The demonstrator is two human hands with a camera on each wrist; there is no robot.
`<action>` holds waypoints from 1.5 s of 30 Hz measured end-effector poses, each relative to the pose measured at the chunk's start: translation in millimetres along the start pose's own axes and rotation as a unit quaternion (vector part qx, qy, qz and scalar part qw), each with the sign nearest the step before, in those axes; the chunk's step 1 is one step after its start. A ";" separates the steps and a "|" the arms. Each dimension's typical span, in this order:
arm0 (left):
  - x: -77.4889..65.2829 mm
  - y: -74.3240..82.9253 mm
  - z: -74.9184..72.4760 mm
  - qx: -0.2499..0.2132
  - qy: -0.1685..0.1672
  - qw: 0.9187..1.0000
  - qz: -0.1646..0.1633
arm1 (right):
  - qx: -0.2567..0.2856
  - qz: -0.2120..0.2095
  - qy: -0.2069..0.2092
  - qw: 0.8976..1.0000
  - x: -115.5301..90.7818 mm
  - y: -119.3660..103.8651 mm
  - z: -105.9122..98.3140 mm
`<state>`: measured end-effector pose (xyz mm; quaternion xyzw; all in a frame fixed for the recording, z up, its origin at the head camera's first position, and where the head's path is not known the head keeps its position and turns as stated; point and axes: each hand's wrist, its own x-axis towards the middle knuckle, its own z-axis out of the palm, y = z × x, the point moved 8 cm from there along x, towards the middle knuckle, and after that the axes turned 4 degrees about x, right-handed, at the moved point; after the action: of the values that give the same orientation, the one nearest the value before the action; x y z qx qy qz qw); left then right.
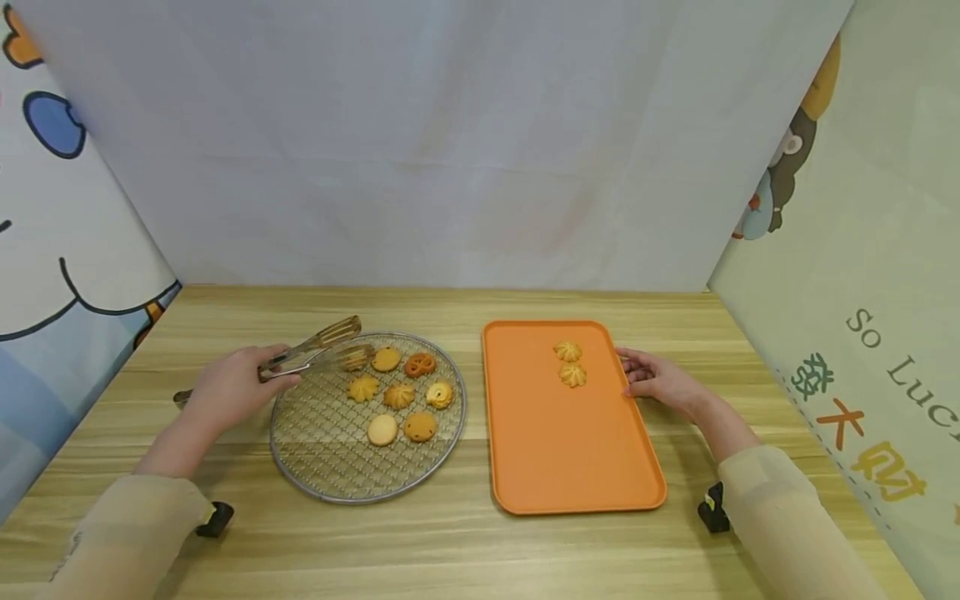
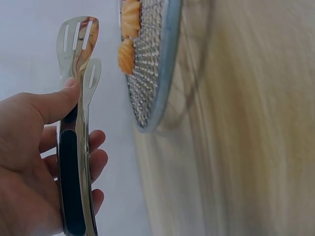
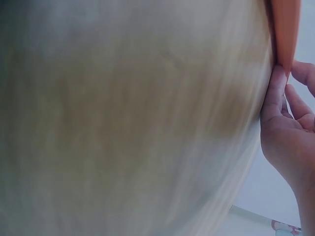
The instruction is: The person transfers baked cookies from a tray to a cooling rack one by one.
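Note:
Metal serving tongs with slotted ends and dark handle grips are held in my left hand, its thumb on one arm and its fingers round the other. Their slotted ends stand apart above the left part of a round wire rack. Several cookies lie on that rack, among them a pretzel-shaped one and a plain round one. With my right hand I grip the right rim of an orange tray, thumb over the edge. Two ridged cookies lie near the tray's far end.
Everything stands on a wood-grain table. A white cloth rises along the back, and printed panels flank both sides. A strip of tabletop separates the rack from the tray. Black wrist cameras sit on both wrists.

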<state>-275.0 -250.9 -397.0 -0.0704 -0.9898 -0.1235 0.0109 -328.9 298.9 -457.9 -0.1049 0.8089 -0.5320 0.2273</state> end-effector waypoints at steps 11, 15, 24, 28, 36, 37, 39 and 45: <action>-4.3 20.3 -18.9 -0.018 0.021 1.000 0.008 | -0.004 -0.002 0.000 1.000 0.7 1.8 0.5; -5.6 30.5 -27.6 -0.020 0.039 0.999 0.020 | -0.009 -0.002 0.000 1.000 1.4 1.7 -0.1; -7.0 56.1 -45.0 -0.017 0.075 0.997 0.031 | -0.009 -0.001 0.004 1.000 0.3 0.8 -0.2; -6.4 68.2 -52.3 -0.006 0.094 0.995 0.036 | -0.008 0.000 0.003 1.000 0.3 0.1 0.4; -1.5 96.8 -61.2 -0.005 0.107 0.993 0.055 | -0.007 -0.001 0.004 1.000 -0.2 -0.8 0.4; -0.5 100.1 -61.0 -0.004 0.110 0.992 0.060 | -0.007 -0.002 0.003 1.000 -0.4 -1.1 0.5; 2.0 106.9 -60.2 -0.006 0.118 0.991 0.069 | -0.007 -0.003 0.002 1.000 -1.0 -1.8 0.9; 11.3 129.6 -55.1 -0.022 0.118 0.989 0.089 | -0.007 -0.004 0.000 1.000 -1.6 -3.0 0.7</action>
<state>-267.5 -138.6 -311.7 -0.1430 -0.9685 -0.1515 0.1365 -327.3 297.7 -455.0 -0.1094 0.8122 -0.5274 0.2242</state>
